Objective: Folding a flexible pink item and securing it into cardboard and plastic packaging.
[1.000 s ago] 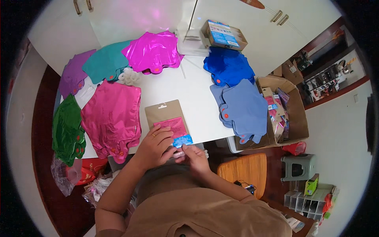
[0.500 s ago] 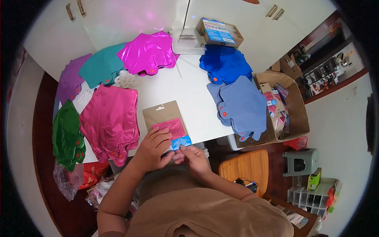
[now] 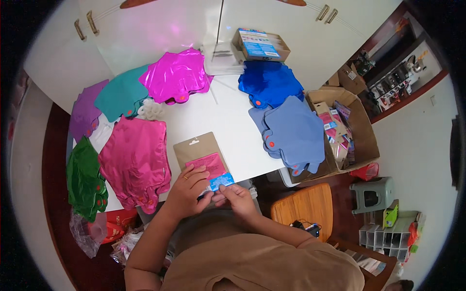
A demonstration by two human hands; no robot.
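Note:
A flat brown cardboard hang card (image 3: 196, 142) lies at the front edge of the white table, with a hang hole at its top. On it sits a pink panel (image 3: 206, 165) with a blue label (image 3: 222, 181) at its lower end. My left hand (image 3: 190, 188) lies over the card's lower left, fingers stretched flat across the pink panel, thumb near the lower edge. With thumb and fingers, my right hand (image 3: 236, 198) pinches the card's lower edge by the blue label. What lies under the fingertips is hidden.
Stacks of flat shiny foil balloons lie around: pink (image 3: 136, 160), green (image 3: 86, 182), purple (image 3: 87, 109), teal (image 3: 121, 92), magenta (image 3: 174, 75), blue (image 3: 271, 82), greyish blue (image 3: 296, 133). A cardboard box (image 3: 364, 131) of packets stands right, a wooden chair (image 3: 306, 208) below.
The view has tilted a little, so the table and balloons sit lower in the picture. Both hands stay at the card's lower end, with only slight finger movement.

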